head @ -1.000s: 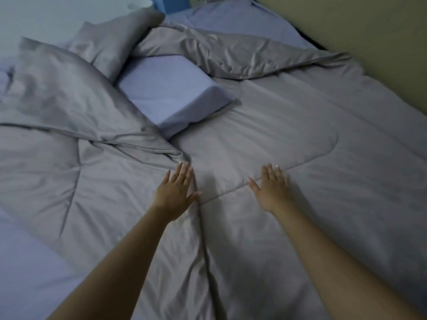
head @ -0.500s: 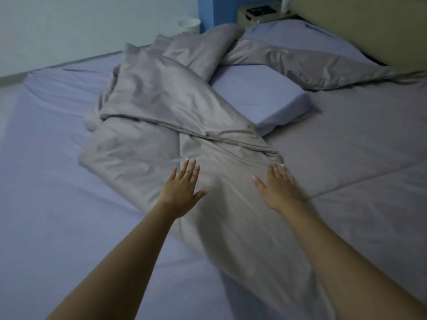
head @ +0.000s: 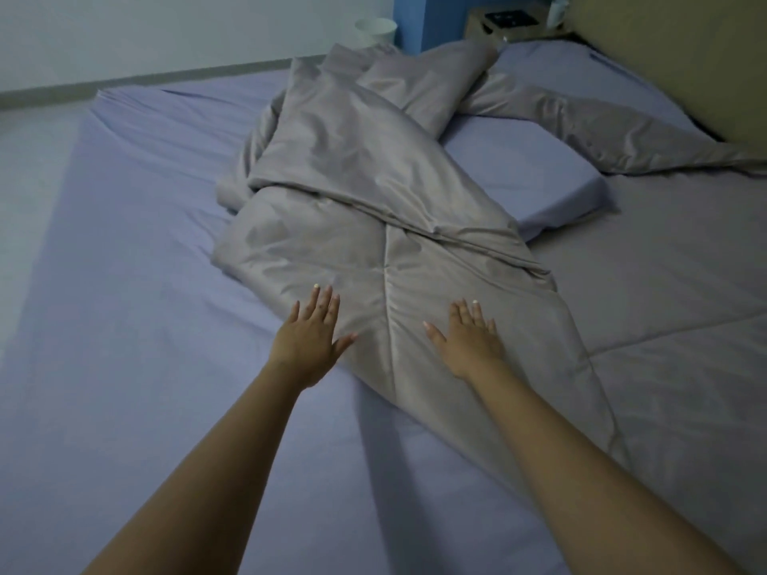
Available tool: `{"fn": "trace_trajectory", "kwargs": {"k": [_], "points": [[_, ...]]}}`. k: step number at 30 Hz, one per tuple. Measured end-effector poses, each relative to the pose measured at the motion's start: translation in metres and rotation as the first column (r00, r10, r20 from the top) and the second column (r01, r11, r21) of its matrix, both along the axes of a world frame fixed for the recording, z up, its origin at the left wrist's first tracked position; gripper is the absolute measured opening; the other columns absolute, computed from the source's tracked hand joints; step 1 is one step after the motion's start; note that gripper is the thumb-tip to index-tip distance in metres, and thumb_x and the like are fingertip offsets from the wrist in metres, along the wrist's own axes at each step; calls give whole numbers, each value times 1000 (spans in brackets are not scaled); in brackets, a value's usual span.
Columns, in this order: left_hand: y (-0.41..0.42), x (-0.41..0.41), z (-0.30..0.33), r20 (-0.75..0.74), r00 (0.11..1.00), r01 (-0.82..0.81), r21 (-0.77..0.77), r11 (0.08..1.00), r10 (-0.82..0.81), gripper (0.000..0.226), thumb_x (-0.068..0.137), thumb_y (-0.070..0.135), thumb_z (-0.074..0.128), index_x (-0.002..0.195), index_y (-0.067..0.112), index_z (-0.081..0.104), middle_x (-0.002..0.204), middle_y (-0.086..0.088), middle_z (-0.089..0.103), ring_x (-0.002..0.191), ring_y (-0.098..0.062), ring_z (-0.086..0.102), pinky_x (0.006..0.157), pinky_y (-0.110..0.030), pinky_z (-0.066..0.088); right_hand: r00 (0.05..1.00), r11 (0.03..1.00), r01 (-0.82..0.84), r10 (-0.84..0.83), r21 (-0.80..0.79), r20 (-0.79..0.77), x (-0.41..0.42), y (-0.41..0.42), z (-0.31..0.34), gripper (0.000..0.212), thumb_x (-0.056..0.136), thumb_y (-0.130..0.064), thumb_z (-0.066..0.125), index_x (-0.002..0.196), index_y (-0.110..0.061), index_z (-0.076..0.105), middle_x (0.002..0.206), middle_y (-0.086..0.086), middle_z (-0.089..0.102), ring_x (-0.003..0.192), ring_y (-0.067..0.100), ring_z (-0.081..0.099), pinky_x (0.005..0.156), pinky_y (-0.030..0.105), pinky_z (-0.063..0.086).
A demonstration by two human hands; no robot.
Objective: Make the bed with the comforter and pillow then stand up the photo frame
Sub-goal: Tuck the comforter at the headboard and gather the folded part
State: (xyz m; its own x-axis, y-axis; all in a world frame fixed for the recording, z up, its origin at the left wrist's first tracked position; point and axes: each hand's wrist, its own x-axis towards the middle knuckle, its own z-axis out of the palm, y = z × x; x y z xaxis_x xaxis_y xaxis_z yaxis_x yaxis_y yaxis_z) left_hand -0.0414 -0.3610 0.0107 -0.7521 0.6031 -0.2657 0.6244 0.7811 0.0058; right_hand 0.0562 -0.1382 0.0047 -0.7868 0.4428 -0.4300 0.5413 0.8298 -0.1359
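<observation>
Comforter (head: pixel 373 209), grey, one: bunched and folded over itself mid-bed, right part spread flat toward the headboard side, left half of the bed uncovered. Its near folded edge runs diagonally right under the hands.

Left hand (head: pixel 309 340): fingers straight and spread, over the comforter's left edge where it meets the sheet (head: pixel 124 325). Right hand (head: pixel 469 340): fingers straight, flat over the comforter just right of a stitched seam. Both hands apart, gripping nothing; can't tell if palms actually press the fabric or sit just above it.

Pillow (head: pixel 527 180), one, lilac: lies flat, partly tucked under comforter folds on its left and far sides, well beyond the hands.

Around: tan headboard (head: pixel 685 56) at right; nightstand (head: pixel 510 24) at the far corner with a dark item on top, too small to identify; one white bin (head: pixel 374 31) on the floor past the bed.
</observation>
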Motion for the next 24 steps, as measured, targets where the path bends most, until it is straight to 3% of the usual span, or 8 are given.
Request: {"fn": "trace_trajectory", "kwargs": {"k": [5,10,24], "points": [[-53,2,20,-5,999,33,43,999,-33,113,64,73,-31,153,10,-3,161,-5,-10,148,-20,-13,120,-37,-1,1000,1000,20,-20,24,16,4,-66,24,76,97,-59,16,153,-11,1,162,2,-4,149,21,-7,121,42,0],[-128,14,57,1,997,77,43,996,-77,83,90,63,2,154,11,-5,161,-4,-11,148,-18,-14,120,-36,-1,997,996,83,-82,25,-11,23,-144,66,77,96,-60,17,153,-10,4,162,3,-2,149,21,-7,121,43,1],[-234,34,160,-13,996,83,64,994,-83,75,98,58,10,154,10,-4,162,-5,-9,149,-20,-11,121,-38,1,983,984,179,-179,12,-33,55,-255,160,76,97,-60,16,154,-10,5,162,3,-1,149,23,-5,119,42,1]]}}
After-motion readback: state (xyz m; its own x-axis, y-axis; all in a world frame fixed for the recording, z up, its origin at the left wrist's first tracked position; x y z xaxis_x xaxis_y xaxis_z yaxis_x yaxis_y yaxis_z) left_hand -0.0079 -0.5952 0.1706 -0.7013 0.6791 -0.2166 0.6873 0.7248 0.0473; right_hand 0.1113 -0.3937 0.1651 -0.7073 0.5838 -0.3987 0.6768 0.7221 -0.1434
